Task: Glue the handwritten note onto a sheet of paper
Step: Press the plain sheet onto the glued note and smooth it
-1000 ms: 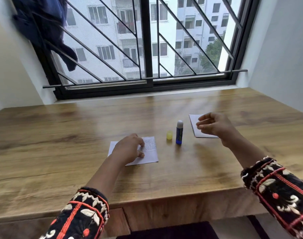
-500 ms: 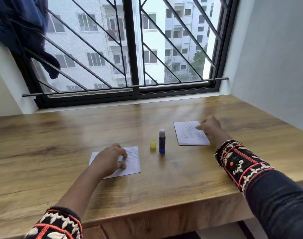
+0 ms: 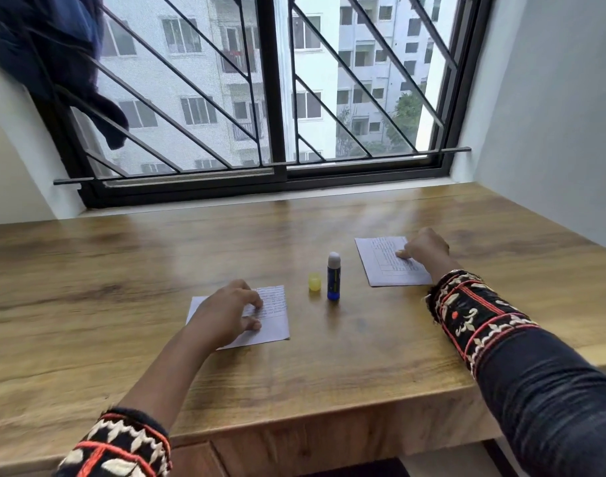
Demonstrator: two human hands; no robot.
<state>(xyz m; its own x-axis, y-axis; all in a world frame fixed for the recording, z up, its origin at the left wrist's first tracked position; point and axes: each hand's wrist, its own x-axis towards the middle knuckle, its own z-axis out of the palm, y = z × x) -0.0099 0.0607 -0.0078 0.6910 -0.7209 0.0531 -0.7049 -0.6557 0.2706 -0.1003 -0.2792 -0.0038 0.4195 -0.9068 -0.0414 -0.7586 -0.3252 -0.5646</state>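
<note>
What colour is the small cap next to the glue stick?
The cap is yellow, head view.

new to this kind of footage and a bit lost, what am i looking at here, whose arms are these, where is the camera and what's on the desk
No machine here: a person works with bare hands, and the one camera sits on their head, looking forward and down. The left hand rests its fingertips on a handwritten note. The right hand touches a second sheet farther right. Between them on the wooden desk stands a blue glue stick, uncapped, with its yellow cap beside it. Neither hand lifts anything; both papers lie flat.
</note>
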